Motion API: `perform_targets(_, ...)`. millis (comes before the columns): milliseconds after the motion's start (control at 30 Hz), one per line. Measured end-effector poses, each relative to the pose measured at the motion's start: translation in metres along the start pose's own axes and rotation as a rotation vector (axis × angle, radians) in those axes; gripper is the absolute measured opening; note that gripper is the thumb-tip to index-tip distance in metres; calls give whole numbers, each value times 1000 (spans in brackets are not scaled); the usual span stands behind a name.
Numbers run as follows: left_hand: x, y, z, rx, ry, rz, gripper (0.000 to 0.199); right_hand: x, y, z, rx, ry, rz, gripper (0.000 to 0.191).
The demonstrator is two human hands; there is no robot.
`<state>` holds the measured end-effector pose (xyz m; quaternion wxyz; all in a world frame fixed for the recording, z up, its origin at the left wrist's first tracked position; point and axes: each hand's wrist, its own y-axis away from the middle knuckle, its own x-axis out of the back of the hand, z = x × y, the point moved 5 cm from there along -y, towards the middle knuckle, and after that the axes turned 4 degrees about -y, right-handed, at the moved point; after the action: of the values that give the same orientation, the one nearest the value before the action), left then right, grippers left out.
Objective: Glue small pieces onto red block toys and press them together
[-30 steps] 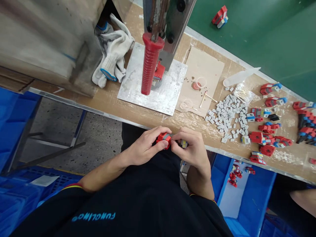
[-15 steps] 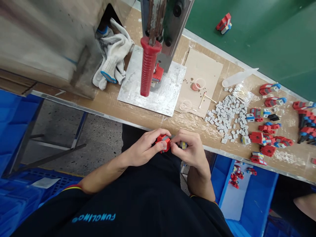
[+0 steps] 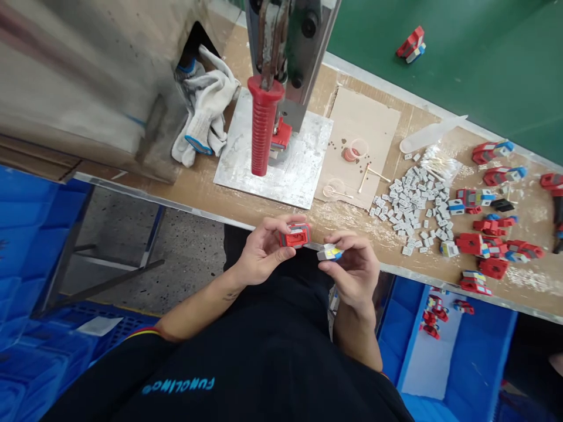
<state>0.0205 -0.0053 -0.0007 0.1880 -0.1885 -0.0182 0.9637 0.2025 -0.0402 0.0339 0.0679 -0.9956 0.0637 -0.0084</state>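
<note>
Between the thumb and fingers of my left hand [image 3: 266, 249] is a red plastic toy part [image 3: 295, 235], its hollow side turned up. My right hand [image 3: 354, 264] pinches a small white, yellow and blue toy part [image 3: 329, 252]. A short gap separates the two parts, both held just in front of the bench edge. Ahead of my hands stands a lever press with a red handle [image 3: 264, 132], and another red part [image 3: 282, 133] sits under it on a metal plate [image 3: 237, 161].
Small grey pieces [image 3: 411, 202] lie heaped on the bench beside cotton swabs [image 3: 440, 163]. Several red toy parts [image 3: 492, 268] are at the right. White gloves [image 3: 209, 111] rest at the left. A blue bin [image 3: 475, 351] stands below the bench. Cardboard [image 3: 380, 123] holds a small cup [image 3: 355, 151].
My hands have moved apart. The red part has turned to show its hollow side, and the white, yellow and blue part now shows clearly in my right fingers.
</note>
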Motion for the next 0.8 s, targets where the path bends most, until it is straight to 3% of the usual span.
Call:
perform_targets(167,5,4,-1,-21,-70,79,37,-6,4,7,53,18,77,31)
perform_targets(300,6,6,-2,-54,-174,102,34,-7,9,10,63,-14,93,46)
perform_targets(433,6,8,-5,-78,-185,113,28,-11,10,8,112,-12,89,30)
perform_targets(533,6,12,-7,-76,-166,116,34,-16,10,6,145,-39,91,33)
perform_targets(800,2,11,12,-264,-276,-8,57,-20,9,1,204,47,115,31)
